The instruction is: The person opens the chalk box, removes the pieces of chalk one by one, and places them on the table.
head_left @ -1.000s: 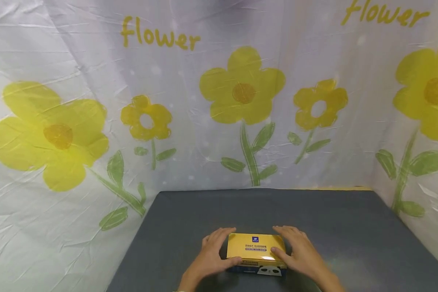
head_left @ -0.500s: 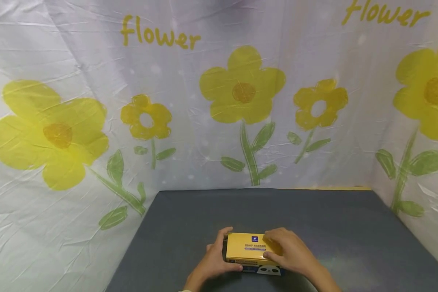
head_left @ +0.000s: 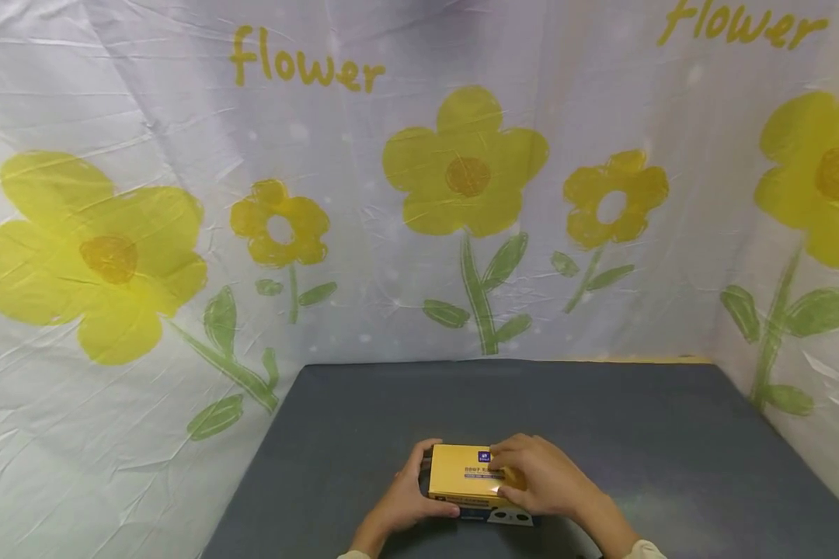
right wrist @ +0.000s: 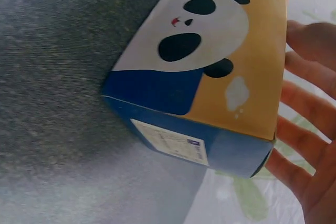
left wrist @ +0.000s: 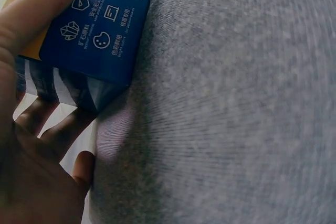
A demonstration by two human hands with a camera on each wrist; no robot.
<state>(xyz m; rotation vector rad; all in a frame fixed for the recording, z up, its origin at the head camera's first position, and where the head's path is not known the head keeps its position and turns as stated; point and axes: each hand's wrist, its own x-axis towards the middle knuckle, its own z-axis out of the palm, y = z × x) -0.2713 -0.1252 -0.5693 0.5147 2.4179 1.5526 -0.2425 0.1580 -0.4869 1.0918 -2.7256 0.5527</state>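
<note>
A yellow and blue cardboard box (head_left: 461,473) with a panda printed on its front lies on the grey tabletop. My left hand (head_left: 407,495) grips its left end. In the left wrist view the left thumb (left wrist: 39,11) lies on the blue printed front, and the fingers reach round the end. My right hand (head_left: 541,477) rests over the right part of the lid, its fingertips on the yellow top. From the right wrist, the panda face (right wrist: 210,32) and a pale label (right wrist: 170,140) on the box's end are visible, with the right fingers spread along the top.
The dark grey table (head_left: 531,396) extends behind the box to its far edge. White cloth walls (head_left: 363,326) printed with yellow flowers stand at the back and on both sides.
My right hand has moved left from the box's right end onto its top. The box has shifted slightly left, and the left hand has closed in on its left end.
</note>
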